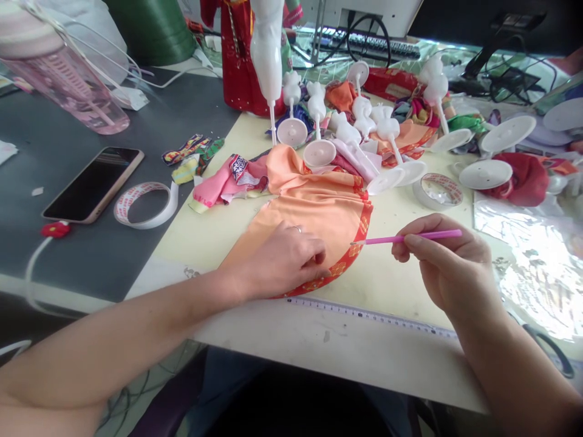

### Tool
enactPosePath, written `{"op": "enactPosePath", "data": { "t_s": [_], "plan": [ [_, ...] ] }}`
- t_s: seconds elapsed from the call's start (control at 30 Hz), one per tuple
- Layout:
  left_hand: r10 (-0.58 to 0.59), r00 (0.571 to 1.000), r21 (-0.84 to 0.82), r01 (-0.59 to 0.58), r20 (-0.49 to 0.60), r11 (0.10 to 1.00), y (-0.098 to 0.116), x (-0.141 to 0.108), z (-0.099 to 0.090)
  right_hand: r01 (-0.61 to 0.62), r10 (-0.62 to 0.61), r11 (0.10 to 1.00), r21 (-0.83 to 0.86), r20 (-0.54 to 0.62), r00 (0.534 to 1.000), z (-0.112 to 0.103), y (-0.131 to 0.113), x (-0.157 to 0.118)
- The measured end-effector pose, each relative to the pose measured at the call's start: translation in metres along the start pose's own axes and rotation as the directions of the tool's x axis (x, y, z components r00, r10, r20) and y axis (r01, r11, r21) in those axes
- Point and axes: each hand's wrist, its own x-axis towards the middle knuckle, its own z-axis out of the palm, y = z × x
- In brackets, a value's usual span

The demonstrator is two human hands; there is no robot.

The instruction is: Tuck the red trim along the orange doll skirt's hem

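A small orange doll dress (314, 221) with a red, gold-patterned hem (339, 267) lies spread on the pale work sheet. My left hand (291, 258) rests on its skirt, fingers curled, thumb and fingertips pressing the cloth near the hem. Between thumb and fingers, my right hand (449, 261) pinches a thin pink pen-like tool (419, 236). Its fine tip points left, at the hem's right edge; whether it touches is hard to tell. A pink sleeve-like piece (228, 182) with a patterned band extends left from the dress top.
A white ruler (373, 317) lies along the near edge. Several white doll stands (320, 153) and doll clothes crowd the back. Tape rolls (146, 205) lie on both sides. Left are a phone (93, 185) and pink bottle (77, 85); clear plastic (523, 261) lies right.
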Motion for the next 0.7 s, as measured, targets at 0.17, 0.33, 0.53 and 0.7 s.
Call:
{"op": "enactPosePath", "data": {
  "t_s": [0.17, 0.33, 0.53, 0.7],
  "plan": [
    [0.007, 1.0, 0.077, -0.006, -0.02, 0.997, 0.002, 0.001, 0.002, 0.025, -0.026, 0.999, -0.025, -0.05, 0.998, -0.003, -0.002, 0.002],
    [0.012, 1.0, 0.05, -0.011, -0.017, 0.999, 0.001, 0.001, 0.001, 0.053, -0.048, 0.998, 0.02, -0.189, 0.981, -0.014, -0.01, 0.005],
    [0.147, 0.969, 0.13, -0.123, -0.197, 0.984, -0.005, 0.0, 0.005, 0.177, -0.161, 0.984, 0.003, -0.394, 0.905, -0.036, -0.014, 0.014],
    [0.218, 0.957, 0.295, -0.156, -0.192, 0.943, -0.013, 0.001, 0.003, 0.196, -0.198, 0.979, -0.048, -0.412, 0.89, -0.04, -0.012, 0.018]
  ]
}}
